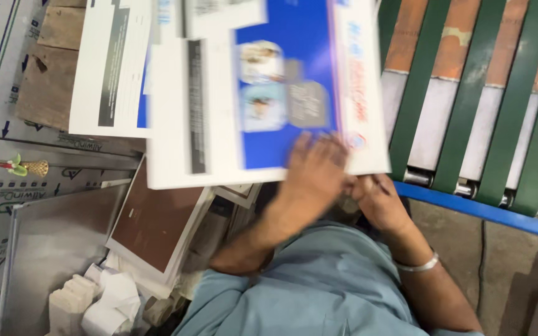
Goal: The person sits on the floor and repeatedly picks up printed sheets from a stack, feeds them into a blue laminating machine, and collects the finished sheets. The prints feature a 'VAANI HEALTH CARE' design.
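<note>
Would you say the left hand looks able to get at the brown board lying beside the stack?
Probably yes: the left hand rests on the printed sheet, and the brown board lies uncovered just below-left of it.

Green conveyor belts [468,93] run over steel rollers [462,186] at the right, bounded by a blue frame bar [499,214]. At the left, a brown panel [157,224] lies near crumpled white paper [110,302], a grey metal sheet [51,242] and a worn wooden board [51,68].
</note>
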